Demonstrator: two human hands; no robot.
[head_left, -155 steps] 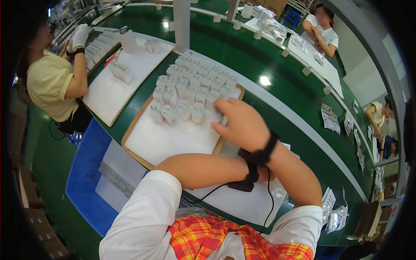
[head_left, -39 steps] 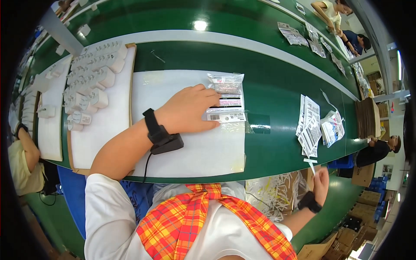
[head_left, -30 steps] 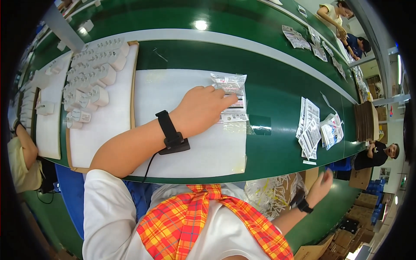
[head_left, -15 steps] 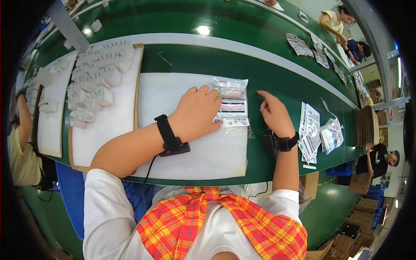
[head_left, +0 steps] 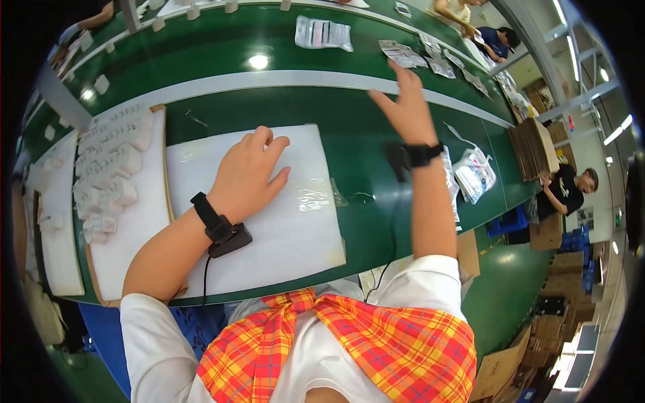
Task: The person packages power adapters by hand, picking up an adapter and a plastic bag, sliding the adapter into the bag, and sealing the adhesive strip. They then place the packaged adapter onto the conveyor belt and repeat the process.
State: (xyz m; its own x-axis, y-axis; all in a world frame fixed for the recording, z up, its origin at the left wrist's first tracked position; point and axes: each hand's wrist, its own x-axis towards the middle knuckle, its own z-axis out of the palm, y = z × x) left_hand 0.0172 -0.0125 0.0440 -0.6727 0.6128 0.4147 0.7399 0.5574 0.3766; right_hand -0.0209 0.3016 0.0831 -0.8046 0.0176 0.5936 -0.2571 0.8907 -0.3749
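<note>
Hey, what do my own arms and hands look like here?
Your left hand and right hand are ungloved. The left wristband and right wristband are black, each with a dark boxy unit; a thin dark cable hangs from the left one. The left sleeve and right sleeve are plain white.

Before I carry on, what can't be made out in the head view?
In the head view:
- Left grip: its palm is hidden by the back of the hand, so contact with the white mat is unclear.
- Stacked packets: partly hidden by the right forearm.
- White plugs: overlap one another; no sure count.
- Far packet: print too small.
- Upper-left co-worker: head cut off by the picture's edge.
</note>
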